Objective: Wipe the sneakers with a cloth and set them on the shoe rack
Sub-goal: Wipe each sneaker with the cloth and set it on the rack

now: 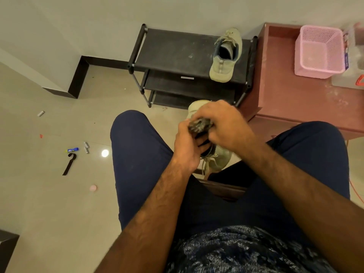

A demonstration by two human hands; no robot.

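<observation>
Roughly half done: first sneaker [226, 56] sits on shoe rack [177, 50] upper centre; second sneaker [218, 160], mid-frame, gripped by left hand [187, 146], right hand [222, 125] clenching cloth [200, 125] against it; wiping and racking left.

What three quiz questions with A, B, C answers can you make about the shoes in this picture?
1. Where is the sneaker nobody holds? A on the floor; B on the top shelf of the shoe rack; C on a chair.
2. What colour is the basket? A green; B black; C pink.
3. What is the right hand doing? A gripping a dark cloth; B lying flat, empty; C pointing upward.
Answers: 1 B, it lies at the top shelf's right end. 2 C, its mesh walls are pink. 3 A, its fingers curl round the cloth against the second sneaker, which the left hand holds.
</observation>
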